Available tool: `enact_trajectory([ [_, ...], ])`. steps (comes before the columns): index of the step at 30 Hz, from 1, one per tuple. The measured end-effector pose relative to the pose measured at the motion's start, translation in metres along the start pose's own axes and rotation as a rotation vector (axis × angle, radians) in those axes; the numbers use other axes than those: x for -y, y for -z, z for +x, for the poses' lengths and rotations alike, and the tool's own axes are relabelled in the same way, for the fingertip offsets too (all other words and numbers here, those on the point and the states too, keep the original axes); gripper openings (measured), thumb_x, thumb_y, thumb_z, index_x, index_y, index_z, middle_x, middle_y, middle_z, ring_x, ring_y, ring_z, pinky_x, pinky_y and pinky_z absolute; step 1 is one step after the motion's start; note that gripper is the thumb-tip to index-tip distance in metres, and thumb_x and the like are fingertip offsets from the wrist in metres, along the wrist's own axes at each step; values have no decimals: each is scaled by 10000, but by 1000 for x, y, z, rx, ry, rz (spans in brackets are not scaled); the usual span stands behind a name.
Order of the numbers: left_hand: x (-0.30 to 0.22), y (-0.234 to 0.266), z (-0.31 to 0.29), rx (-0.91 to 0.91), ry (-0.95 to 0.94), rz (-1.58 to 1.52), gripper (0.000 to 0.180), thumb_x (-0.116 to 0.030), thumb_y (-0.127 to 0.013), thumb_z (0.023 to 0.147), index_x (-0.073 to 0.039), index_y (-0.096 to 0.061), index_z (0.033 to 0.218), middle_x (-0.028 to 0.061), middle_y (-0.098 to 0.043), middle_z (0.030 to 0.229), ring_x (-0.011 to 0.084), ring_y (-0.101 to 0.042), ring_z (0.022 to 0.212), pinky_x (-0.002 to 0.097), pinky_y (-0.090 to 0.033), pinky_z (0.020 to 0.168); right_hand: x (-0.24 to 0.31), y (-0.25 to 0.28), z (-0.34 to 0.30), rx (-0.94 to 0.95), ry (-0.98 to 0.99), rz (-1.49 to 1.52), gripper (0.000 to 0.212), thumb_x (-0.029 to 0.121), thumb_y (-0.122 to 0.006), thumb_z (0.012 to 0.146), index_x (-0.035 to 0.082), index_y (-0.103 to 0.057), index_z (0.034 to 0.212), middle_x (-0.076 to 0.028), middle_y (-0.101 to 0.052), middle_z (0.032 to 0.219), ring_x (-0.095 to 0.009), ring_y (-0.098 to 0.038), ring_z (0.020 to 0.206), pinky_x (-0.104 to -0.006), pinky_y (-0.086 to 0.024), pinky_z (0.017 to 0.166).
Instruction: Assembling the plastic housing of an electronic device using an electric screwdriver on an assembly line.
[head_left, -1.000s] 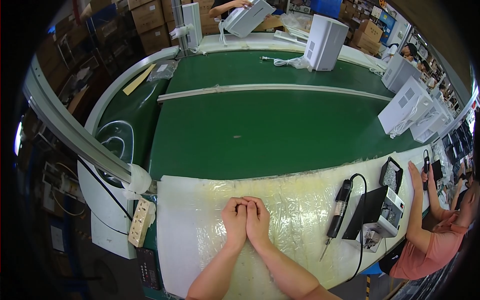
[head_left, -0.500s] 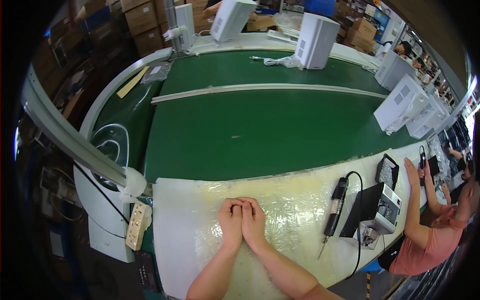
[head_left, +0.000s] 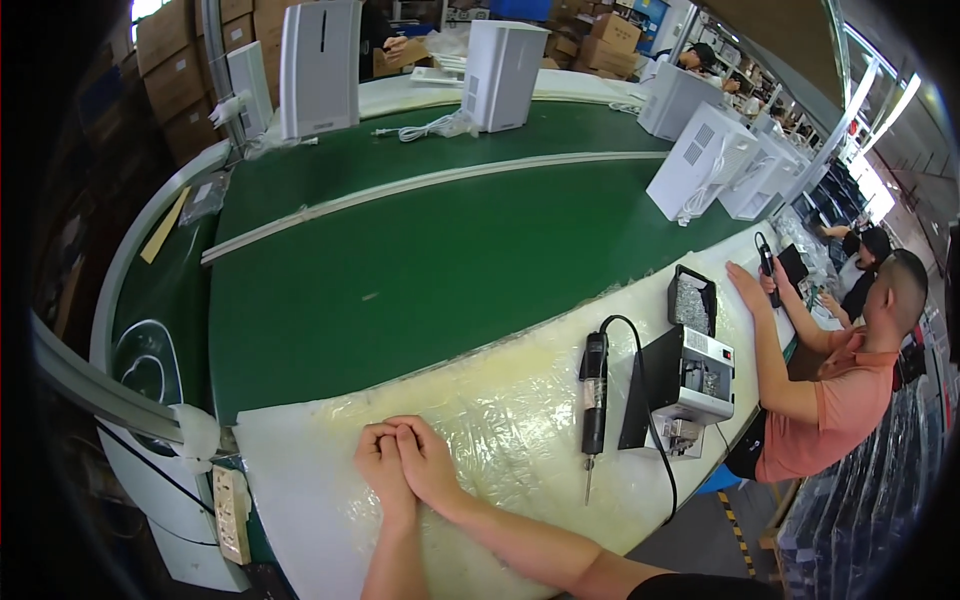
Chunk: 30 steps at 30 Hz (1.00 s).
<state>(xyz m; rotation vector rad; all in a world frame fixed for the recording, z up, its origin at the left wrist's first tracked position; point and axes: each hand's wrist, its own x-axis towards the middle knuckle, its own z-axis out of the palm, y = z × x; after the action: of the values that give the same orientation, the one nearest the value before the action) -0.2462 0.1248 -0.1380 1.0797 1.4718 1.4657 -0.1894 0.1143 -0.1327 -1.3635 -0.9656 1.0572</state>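
Note:
My left hand (head_left: 381,468) and my right hand (head_left: 428,470) rest together on the film-covered worktop (head_left: 300,470), pressed side by side. Both have their fingers curled in, and no object shows in either; the palms are hidden. To their right lies a black electric screwdriver (head_left: 594,400) with a long thin bit, its cord looping over beside it. Next to it stands a small black and silver screw-feeder-like machine (head_left: 705,375). Behind that machine is a black tray (head_left: 712,292) of small shiny parts.
A green conveyor belt (head_left: 400,290) with a pale dividing rail (head_left: 400,190) runs beyond the worktop. Several white boxy appliances (head_left: 505,80) stand on it. A power strip (head_left: 231,515) hangs at the left edge. At the right, a co-worker in an orange shirt (head_left: 840,400) holds a screwdriver (head_left: 768,268).
The view has swung to the right, so worktop and belt sit further left. My hands stay folded together. A white appliance at the far left now stands upright instead of tilted.

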Motion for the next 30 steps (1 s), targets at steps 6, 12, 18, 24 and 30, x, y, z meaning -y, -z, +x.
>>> enact_trajectory([
  [6,-3,2,0,-1,37,2,134,64,-449,815,22,-564,759,54,-567,679,100,-493,639,252,-429,585,3,-1,-1,11,-11,10,223,150,-441,964,13,-604,1029,-114,-658,930,-181,-616,853,-283,-483,780],
  [12,-7,0,-2,-5,15,46,109,17,-484,832,6,-573,770,43,-577,684,104,-515,651,254,-436,590,-10,-1,2,-21,56,-1,211,165,-465,947,32,-611,1021,-172,-656,923,-297,-648,841,-339,-503,741],
  [18,-6,1,-2,-10,41,13,110,18,-489,820,13,-589,774,54,-591,689,110,-516,649,260,-434,592,-8,-1,2,-11,47,3,214,160,-458,948,33,-610,1025,-158,-660,924,-272,-644,833,-328,-498,748],
  [24,-6,1,-2,-14,25,43,111,21,-495,811,17,-597,767,51,-593,674,103,-512,645,252,-432,594,-6,1,1,11,2,22,215,126,-442,963,11,-605,1042,-92,-656,936,-147,-599,840,-262,-476,769],
  [30,-5,2,-1,-9,19,4,114,23,-493,813,16,-597,768,46,-589,677,99,-504,641,248,-429,588,-7,-1,1,2,14,30,208,135,-456,951,19,-609,1032,-121,-662,914,-199,-625,819,-289,-488,746],
])
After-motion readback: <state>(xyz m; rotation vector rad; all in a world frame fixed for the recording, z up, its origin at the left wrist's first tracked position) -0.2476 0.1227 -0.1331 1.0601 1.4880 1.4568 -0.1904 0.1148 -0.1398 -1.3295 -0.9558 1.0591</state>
